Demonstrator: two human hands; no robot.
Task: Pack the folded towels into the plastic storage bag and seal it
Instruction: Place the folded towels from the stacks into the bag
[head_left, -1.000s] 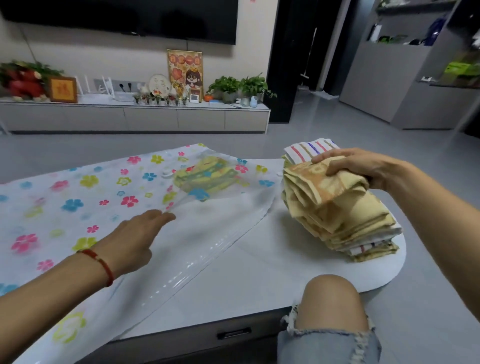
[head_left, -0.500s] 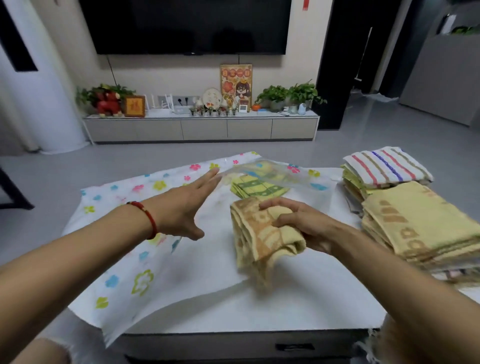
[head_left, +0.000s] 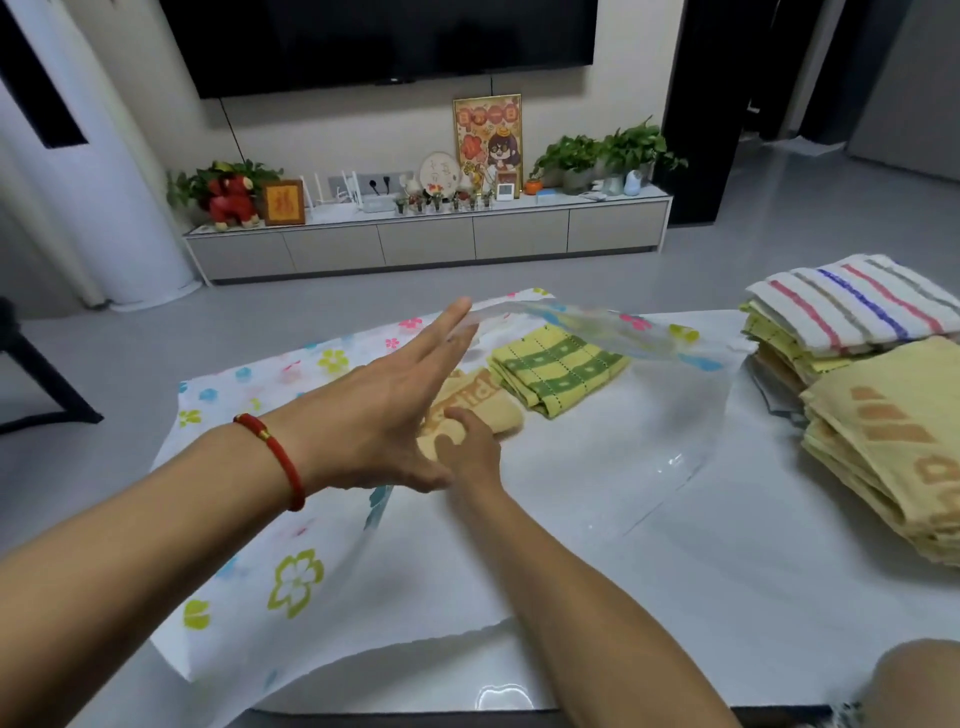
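The plastic storage bag (head_left: 291, 577), white with coloured flowers and a clear top sheet, lies spread on the table. My left hand (head_left: 384, 410), fingers straight and apart, lifts the clear top sheet at its far edge. Under the sheet my right hand (head_left: 467, 452) holds a folded yellow towel (head_left: 483, 410) with orange lettering against the bag's floor. A folded green-and-yellow checked towel (head_left: 558, 371) lies inside just beyond it. At the right stands a pile of yellow towels (head_left: 893, 447), and behind it a second pile topped by a striped towel (head_left: 852, 306).
The white table (head_left: 753, 597) ends near my knee (head_left: 914, 686) at the bottom right. Beyond the table is grey floor, then a low TV cabinet (head_left: 431, 239) with plants and ornaments. A dark chair leg (head_left: 47, 400) stands at the far left.
My right hand carried the yellow towel from the pile into the bag's mouth and beneath the clear sheet. My left hand rose from the bag's surface and lifted the sheet.
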